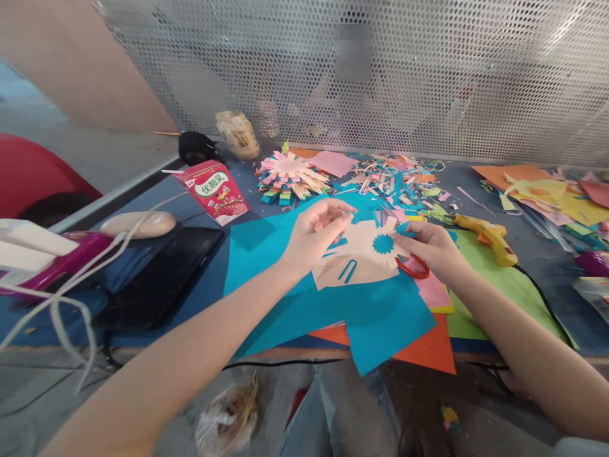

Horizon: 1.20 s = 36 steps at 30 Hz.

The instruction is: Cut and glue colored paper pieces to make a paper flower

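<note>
My left hand [320, 231] hovers over the left part of a cut pale peach sheet of paper [356, 275], fingers curled and thumb close to the index finger. Anything tiny between those fingertips is too small to name. At the sheet's right edge my right hand [427, 246] is closed in a pinch, with a small blue patch at its fingertips. Below it show the red handles of scissors [415, 268], their blades mostly hidden. A toothed round blue shape [383, 244] shows within the peach sheet. Under everything lies a large blue sheet [295, 311].
A layered fringed paper flower [290, 170] and a heap of paper shreds [394, 178] lie at the back by a perforated metal panel [295, 82]. On the right are a yellow glue gun [490, 238] and green paper [509, 298]. Leftward stand a red drink carton [216, 190] and black phone [164, 279].
</note>
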Each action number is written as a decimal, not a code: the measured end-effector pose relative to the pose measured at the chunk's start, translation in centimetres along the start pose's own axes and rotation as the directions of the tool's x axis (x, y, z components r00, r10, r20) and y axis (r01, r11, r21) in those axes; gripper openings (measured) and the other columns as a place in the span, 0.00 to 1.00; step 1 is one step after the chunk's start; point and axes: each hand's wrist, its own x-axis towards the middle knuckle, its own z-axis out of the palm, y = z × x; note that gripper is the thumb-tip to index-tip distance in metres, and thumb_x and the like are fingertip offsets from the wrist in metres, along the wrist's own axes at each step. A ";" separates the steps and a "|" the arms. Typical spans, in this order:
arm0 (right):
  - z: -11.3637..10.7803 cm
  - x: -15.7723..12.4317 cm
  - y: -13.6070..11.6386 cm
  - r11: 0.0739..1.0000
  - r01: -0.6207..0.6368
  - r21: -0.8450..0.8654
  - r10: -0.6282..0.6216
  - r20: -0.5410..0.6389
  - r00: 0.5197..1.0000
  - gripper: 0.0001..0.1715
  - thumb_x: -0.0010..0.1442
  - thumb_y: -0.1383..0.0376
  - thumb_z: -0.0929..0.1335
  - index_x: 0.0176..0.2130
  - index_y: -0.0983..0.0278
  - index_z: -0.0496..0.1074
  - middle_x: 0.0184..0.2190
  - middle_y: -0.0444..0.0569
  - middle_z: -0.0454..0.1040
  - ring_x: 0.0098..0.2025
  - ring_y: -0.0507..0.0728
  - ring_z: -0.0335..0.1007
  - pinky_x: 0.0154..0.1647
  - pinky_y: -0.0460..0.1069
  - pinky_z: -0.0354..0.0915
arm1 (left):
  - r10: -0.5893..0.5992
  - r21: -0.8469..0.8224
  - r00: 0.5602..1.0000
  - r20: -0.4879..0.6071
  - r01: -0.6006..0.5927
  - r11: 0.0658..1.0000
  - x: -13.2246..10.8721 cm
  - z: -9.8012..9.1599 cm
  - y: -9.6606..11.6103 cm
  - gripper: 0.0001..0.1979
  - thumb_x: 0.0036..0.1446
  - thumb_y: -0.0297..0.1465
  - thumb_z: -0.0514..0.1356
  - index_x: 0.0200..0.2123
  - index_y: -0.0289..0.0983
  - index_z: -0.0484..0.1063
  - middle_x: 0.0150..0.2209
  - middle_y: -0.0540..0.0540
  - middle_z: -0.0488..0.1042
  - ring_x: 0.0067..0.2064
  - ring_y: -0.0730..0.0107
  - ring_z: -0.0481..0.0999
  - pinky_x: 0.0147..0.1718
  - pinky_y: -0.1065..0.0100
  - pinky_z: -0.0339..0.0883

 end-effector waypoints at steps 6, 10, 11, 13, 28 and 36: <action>-0.2 0.1 0.3 0.984 0.018 -0.178 -0.007 0.064 0.998 0.24 0.43 0.46 0.70 0.25 0.63 0.66 0.17 0.41 0.62 0.19 0.48 0.55 0.20 0.46 0.51 | -0.041 0.109 0.998 0.037 0.037 0.993 0.3 -0.3 -0.3 0.03 0.48 0.30 0.58 0.27 0.36 0.69 0.24 0.52 0.68 0.24 0.79 0.66 0.22 0.75 0.60; -0.7 0.2 0.2 0.920 0.069 -0.386 -0.065 0.024 0.998 0.20 0.49 0.49 0.67 0.26 0.63 0.67 0.12 0.37 0.53 0.16 0.46 0.46 0.18 0.46 0.43 | -0.105 0.293 0.972 0.211 0.040 0.955 0.7 -0.9 -0.2 0.05 0.48 0.31 0.59 0.29 0.35 0.71 0.28 0.49 0.73 0.29 0.76 0.71 0.25 0.74 0.64; -0.8 0.3 0.2 0.901 0.079 -0.426 -0.079 0.017 0.997 0.19 0.50 0.50 0.66 0.27 0.63 0.68 0.12 0.36 0.53 0.16 0.46 0.45 0.18 0.46 0.43 | -0.121 0.360 0.958 0.260 0.020 0.933 0.7 -1.1 -0.1 0.06 0.48 0.31 0.59 0.31 0.35 0.72 0.30 0.47 0.75 0.31 0.74 0.73 0.28 0.73 0.66; -1.0 0.4 0.3 0.881 0.085 -0.465 -0.088 0.015 0.996 0.18 0.51 0.51 0.66 0.28 0.64 0.69 0.12 0.37 0.55 0.16 0.47 0.47 0.18 0.46 0.45 | -0.142 0.457 0.940 0.310 -0.016 0.889 0.7 -1.3 0.0 0.10 0.50 0.30 0.59 0.36 0.34 0.74 0.33 0.45 0.77 0.36 0.71 0.76 0.33 0.71 0.68; -0.6 0.1 0.3 0.862 0.238 -0.448 -0.246 0.041 0.968 0.15 0.54 0.56 0.66 0.25 0.63 0.63 0.17 0.40 0.62 0.20 0.49 0.56 0.22 0.46 0.54 | -0.314 0.588 0.804 0.506 -0.056 0.807 0.6 -1.6 -0.6 0.16 0.51 0.27 0.61 0.46 0.35 0.70 0.33 0.48 0.77 0.35 0.72 0.75 0.35 0.71 0.66; -1.4 -1.3 -0.3 0.209 0.814 -0.542 -0.903 0.211 0.373 0.09 0.57 0.71 0.67 0.38 0.60 0.70 0.32 0.47 0.76 0.37 0.56 0.72 0.39 0.52 0.70 | 0.436 0.582 0.886 0.156 -0.439 0.685 0.7 -2.2 1.1 0.06 0.57 0.28 0.59 0.37 0.37 0.74 0.32 0.47 0.74 0.28 0.76 0.74 0.24 0.74 0.68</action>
